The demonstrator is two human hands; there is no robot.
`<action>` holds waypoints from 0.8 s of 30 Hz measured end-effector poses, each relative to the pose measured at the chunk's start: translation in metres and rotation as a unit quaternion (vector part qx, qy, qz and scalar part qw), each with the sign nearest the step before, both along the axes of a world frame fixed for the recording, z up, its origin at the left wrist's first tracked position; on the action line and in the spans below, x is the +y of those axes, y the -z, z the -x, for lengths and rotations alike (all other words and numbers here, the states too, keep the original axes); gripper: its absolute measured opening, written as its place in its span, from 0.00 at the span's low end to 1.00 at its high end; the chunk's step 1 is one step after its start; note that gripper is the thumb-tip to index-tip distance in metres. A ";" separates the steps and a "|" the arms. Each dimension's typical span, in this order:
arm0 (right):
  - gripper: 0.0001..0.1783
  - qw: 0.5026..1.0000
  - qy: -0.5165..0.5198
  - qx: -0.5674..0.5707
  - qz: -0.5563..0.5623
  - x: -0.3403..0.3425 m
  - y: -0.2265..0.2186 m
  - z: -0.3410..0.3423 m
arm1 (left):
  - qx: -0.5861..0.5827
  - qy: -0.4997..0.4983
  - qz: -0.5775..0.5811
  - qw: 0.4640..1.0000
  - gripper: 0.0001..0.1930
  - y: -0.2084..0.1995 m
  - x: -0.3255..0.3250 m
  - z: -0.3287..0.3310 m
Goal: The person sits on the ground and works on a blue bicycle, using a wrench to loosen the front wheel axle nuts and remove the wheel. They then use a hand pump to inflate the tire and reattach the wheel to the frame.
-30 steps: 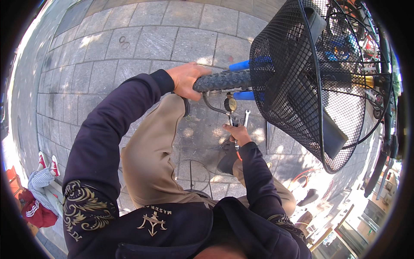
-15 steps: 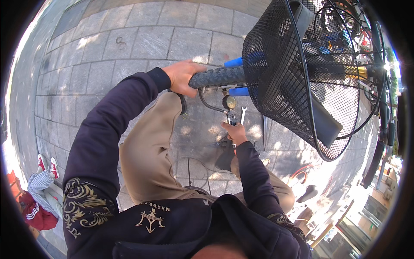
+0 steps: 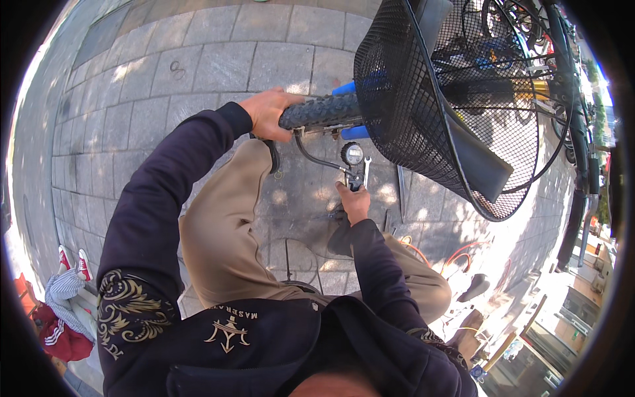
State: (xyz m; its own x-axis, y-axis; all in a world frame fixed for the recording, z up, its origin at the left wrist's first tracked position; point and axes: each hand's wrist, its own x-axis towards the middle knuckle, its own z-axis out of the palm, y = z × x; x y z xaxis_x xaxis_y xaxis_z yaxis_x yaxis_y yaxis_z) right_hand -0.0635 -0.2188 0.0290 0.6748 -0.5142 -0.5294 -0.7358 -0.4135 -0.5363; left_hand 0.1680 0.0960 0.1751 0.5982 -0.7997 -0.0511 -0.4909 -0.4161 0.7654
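place: outdoors, streetside | evidence: stone paving slabs (image 3: 215, 64), dappled sunlight (image 3: 299, 87), bicycles (image 3: 526, 33), building front (image 3: 577, 306)

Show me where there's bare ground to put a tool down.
Bare paving lies beyond the left hand and tyre, left of the basket; more stretches left of the left sleeve. It's crowded by the right hand, with gauge, hose and wrench close together.

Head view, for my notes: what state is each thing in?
Left hand: curled over the tyre
Right hand: closed around a black handle
Gauge: face up, reading too small to tell
Hose: bent, running toward the tyre
Wrench: open end pointing away from right hand
Mesh basket: open, no lid seen
Tyre: pressure cannot be told
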 end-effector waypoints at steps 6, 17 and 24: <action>0.39 1.000 -0.004 -0.015 0.026 -0.005 0.020 0.007 | -0.009 0.001 -0.007 1.000 0.27 0.002 0.000 -0.001; 0.29 0.999 0.010 -0.032 0.032 -0.003 0.016 0.005 | -0.080 -0.055 -0.084 0.992 0.35 0.005 0.005 0.010; 0.35 0.999 -0.020 -0.037 0.020 -0.015 0.010 0.010 | -0.162 -0.162 -0.060 0.972 0.29 -0.028 0.000 0.047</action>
